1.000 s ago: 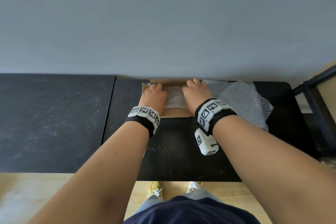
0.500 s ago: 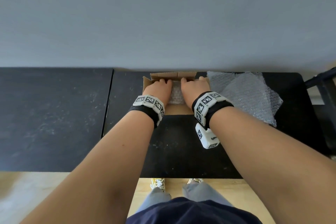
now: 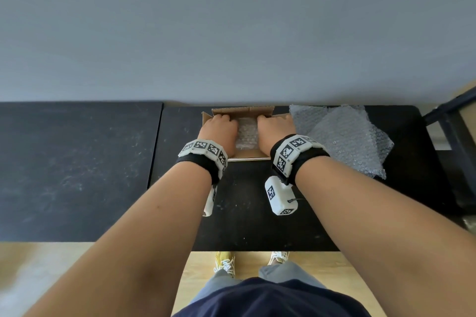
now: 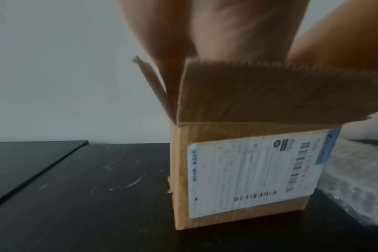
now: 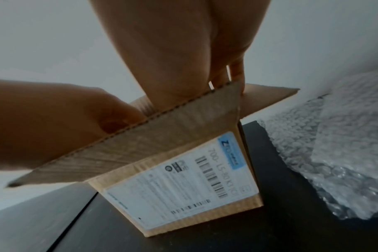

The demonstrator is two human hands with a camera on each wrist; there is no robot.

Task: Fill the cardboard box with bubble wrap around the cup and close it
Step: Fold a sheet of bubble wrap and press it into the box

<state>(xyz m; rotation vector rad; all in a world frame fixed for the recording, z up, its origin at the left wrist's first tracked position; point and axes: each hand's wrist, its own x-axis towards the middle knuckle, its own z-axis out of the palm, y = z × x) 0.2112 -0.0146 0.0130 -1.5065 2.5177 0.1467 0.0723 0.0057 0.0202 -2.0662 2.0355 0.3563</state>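
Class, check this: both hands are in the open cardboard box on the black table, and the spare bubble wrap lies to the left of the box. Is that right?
Not quite. The spare bubble wrap lies to the right of the cardboard box, as the head view shows. The left hand and right hand are indeed in the open box on the black table.

Cardboard box (image 3: 251, 156) on the table (image 3: 252, 213), bubble wrap (image 3: 246, 132) inside, loose sheets (image 3: 345, 136) to its right

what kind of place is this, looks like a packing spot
Probably an improvised packing station indoors: a labelled cardboard box on a scuffed black table, loose bubble wrap beside it, a bare grey wall behind.
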